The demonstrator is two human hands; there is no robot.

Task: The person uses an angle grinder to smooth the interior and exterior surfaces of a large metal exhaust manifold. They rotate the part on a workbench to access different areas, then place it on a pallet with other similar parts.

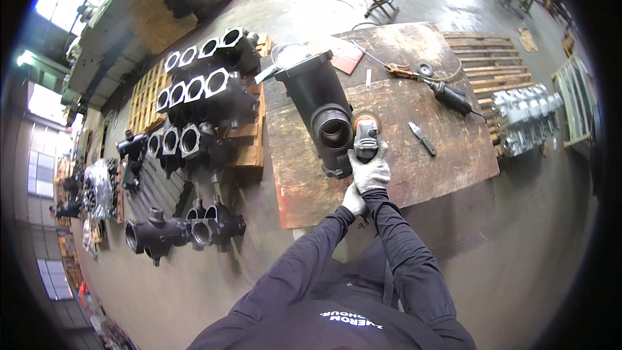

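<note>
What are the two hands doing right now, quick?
Right hand: closed around the grinder, held against the black casting.
Left hand: mostly hidden under the right; its grip cannot be told.

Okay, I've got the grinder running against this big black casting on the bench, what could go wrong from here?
1. The grinder sits at the rim of the black casting; if the wheel catches, it could kick back toward the right hand and left hand.
2. The casting shows no clamp, so it might shift on the rusty bench top.
3. A knife and another power tool lie loose nearby and could get knocked.
</note>
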